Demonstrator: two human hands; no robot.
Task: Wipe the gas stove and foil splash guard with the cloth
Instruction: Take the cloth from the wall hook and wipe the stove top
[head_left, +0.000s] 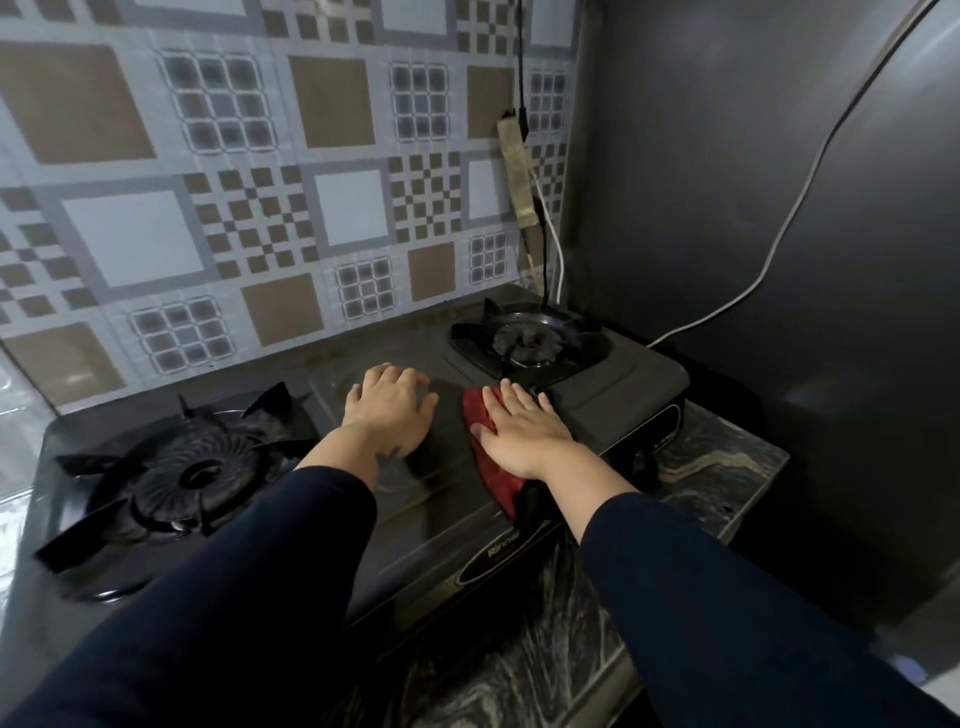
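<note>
We press the cloth (491, 447) flat on the stove (431, 499) centre under our right hand (524, 431); its long axis runs front-to-back. Left hand (389, 410) rests empty, splayed, just beside. Splash guard (234, 208) lies well behind both.

The far wall (218, 171) carries a covering patterned with grey, white and brown squares. A dark, plain panel (727, 182) stands at the right, with a white cable (795, 218) running across it. The surface (717, 478) is dark, veined stone.
</note>
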